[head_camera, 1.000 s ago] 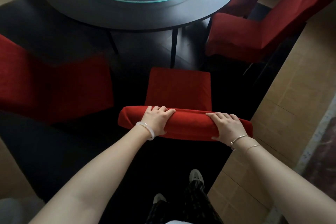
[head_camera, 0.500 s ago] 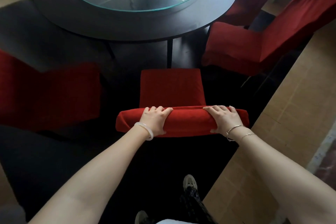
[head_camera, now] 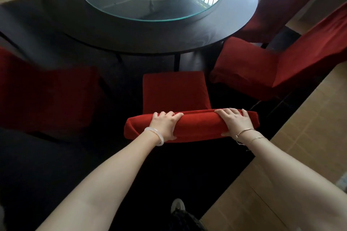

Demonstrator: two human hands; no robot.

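We see both hands clamped on the padded top of the red chair's backrest (head_camera: 199, 126), set apart from each other: the left hand (head_camera: 165, 124) curls over it left of centre, and the right hand (head_camera: 235, 121) wraps it near the right end. The chair's seat (head_camera: 175, 90) faces the round dark surface (head_camera: 150, 43), its front edge just at the rim. On that surface lies a glass turntable (head_camera: 116, 5). A second red chair (head_camera: 253, 69) stands to the right and a third (head_camera: 47, 95) to the left, both near the surface.
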